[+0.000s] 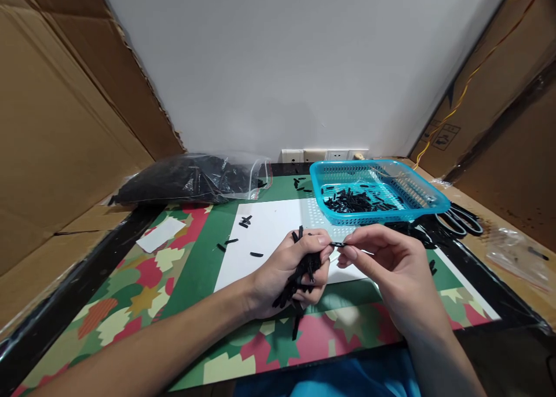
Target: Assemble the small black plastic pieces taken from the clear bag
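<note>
A: Left hand (284,264)?
B: Front-left of blue basket (369,218). Black bundle (307,265) wrapped by curled fingers, probably palmed to free the thumb.
A: Black strip (337,244)?
B: Before the basket, pinched at both ends, presumably for steadiness. Long axis left-right, near level.
A: Right hand (399,264)?
B: Before the basket; strip's right end gripped, fingertips closed.

Centre: sheet (269,223) on mat (197,241), strips (256,254) scattered on the sheet's left part | left of centre: bag (186,180) behind a paper slip (160,235) | right of centre: basket (369,216), more strips (354,201) inside, scissors (468,230) just right, sockets (315,155) behind | lower centre: left hand (282,258), bundle (308,267) in it; right hand (397,264) to its right, one strip (337,244) between; both before basket
</note>
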A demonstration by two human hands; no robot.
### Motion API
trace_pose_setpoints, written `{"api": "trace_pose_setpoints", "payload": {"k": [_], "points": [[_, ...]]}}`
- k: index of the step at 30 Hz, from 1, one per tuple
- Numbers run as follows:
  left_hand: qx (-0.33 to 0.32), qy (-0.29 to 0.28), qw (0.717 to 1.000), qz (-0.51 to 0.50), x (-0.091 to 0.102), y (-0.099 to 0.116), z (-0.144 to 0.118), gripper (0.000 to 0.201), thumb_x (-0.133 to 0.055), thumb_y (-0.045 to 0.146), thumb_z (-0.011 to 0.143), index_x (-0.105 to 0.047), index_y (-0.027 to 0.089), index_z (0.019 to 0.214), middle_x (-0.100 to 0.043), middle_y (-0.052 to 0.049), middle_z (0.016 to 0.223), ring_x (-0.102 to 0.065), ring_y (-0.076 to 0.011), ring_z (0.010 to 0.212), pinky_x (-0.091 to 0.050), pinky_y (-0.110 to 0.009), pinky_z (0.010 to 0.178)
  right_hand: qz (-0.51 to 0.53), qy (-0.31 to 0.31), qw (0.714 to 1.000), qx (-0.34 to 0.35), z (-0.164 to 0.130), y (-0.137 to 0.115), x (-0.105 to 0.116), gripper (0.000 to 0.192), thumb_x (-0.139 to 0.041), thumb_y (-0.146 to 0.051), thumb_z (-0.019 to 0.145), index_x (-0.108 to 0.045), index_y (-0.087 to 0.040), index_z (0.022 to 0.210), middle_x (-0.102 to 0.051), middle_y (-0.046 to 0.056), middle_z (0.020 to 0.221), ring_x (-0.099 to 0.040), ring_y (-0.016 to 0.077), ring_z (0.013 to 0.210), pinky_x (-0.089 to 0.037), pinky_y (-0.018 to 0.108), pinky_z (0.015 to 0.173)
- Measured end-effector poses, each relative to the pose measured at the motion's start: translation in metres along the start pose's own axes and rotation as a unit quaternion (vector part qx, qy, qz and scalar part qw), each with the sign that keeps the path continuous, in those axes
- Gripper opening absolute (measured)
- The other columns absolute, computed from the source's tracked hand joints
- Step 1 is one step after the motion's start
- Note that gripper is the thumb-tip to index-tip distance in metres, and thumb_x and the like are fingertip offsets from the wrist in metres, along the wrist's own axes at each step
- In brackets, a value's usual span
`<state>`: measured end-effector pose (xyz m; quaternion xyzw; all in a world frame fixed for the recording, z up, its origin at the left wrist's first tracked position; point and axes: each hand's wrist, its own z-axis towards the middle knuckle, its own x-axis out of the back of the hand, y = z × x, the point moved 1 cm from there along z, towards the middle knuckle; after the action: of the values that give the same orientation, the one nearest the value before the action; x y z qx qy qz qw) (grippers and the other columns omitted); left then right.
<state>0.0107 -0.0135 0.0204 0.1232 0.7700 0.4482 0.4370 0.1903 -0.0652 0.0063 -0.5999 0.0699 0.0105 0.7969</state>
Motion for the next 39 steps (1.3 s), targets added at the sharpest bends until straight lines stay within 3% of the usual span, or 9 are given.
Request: {"api": "trace_pose_setpoints", "payload": {"k": [11,24,30,33,35,37,39], "points": [[-0.003,0.005,1.0,0.005,-0.001,0.001,-0.001,0.03,-0.06,0.038,0.098,-0.05,0.02,0.076,-0.04,0.008,0.05,-0.024,-0.0032,0.037,-0.028,-0.011,0.035,-0.009,-0.023,1.0,-0.019,0.001,-0.001,-0.002,0.01,-0.081,-0.03,0.093,-0.078,-0.02,0.095,-0.077,0.003,0.086,-0.072,0.0166,0.078,-0.062,0.027,0.074],[-0.009,-0.001,1.0,-0.022,-0.001,-0.001,0.0,0.03,-0.059,0.036,0.098,-0.052,0.02,0.074,-0.04,0.008,0.049,-0.026,-0.0039,0.038,-0.029,-0.011,0.036,-0.03,-0.03,0.999,0.014,-0.004,0.0,-0.001,0.013,-0.079,-0.034,0.095,-0.078,-0.025,0.104,-0.079,0.003,0.091,-0.072,0.0157,0.078,-0.061,0.025,0.076],[-0.003,0.004,1.0,-0.019,-0.002,-0.002,0.0,0.03,-0.062,0.037,0.095,-0.051,0.02,0.074,-0.039,0.008,0.049,-0.023,-0.004,0.039,-0.027,-0.011,0.036,-0.151,-0.001,0.987,0.052,-0.01,-0.008,-0.006,0.012,-0.074,-0.035,0.099,-0.078,-0.024,0.098,-0.075,0.002,0.079,-0.072,0.0165,0.071,-0.059,0.024,0.066],[-0.004,-0.002,1.0,-0.021,-0.003,-0.003,0.0,0.029,-0.063,0.039,0.094,-0.051,0.02,0.075,-0.038,0.009,0.05,-0.021,-0.004,0.041,-0.026,-0.011,0.036,-0.258,0.0,0.962,0.087,-0.005,-0.015,0.004,0.015,-0.072,-0.037,0.1,-0.077,-0.024,0.095,-0.076,0.003,0.082,-0.073,0.0181,0.073,-0.058,0.027,0.068],[-0.005,0.002,1.0,-0.019,-0.003,-0.004,0.0,0.03,-0.065,0.04,0.092,-0.05,0.021,0.075,-0.038,0.009,0.051,-0.022,-0.0041,0.042,-0.026,-0.011,0.037,-0.346,0.011,0.931,0.117,0.006,-0.019,0.019,0.018,-0.07,-0.04,0.1,-0.075,-0.024,0.093,-0.077,0.004,0.085,-0.073,0.0196,0.073,-0.057,0.029,0.069],[-0.004,0.016,1.0,-0.013,-0.002,-0.005,0.0,0.032,-0.068,0.042,0.09,-0.05,0.021,0.075,-0.038,0.009,0.052,-0.023,-0.0043,0.042,-0.025,-0.012,0.038,-0.453,0.031,0.881,0.136,0.021,-0.021,0.035,0.021,-0.067,-0.043,0.101,-0.075,-0.024,0.097,-0.077,0.004,0.084,-0.072,0.0209,0.067,-0.054,0.031,0.063],[-0.003,0.038,0.999,-0.002,-0.001,-0.006,0.001,0.033,-0.068,0.045,0.089,-0.049,0.021,0.076,-0.038,0.009,0.053,-0.024,-0.0046,0.042,-0.022,-0.013,0.037,-0.561,0.048,0.815,0.138,0.033,-0.02,0.047,0.024,-0.064,-0.043,0.102,-0.074,-0.026,0.115,-0.078,0.005,0.084,-0.069,0.0223,0.061,-0.048,0.032,0.059]]}}
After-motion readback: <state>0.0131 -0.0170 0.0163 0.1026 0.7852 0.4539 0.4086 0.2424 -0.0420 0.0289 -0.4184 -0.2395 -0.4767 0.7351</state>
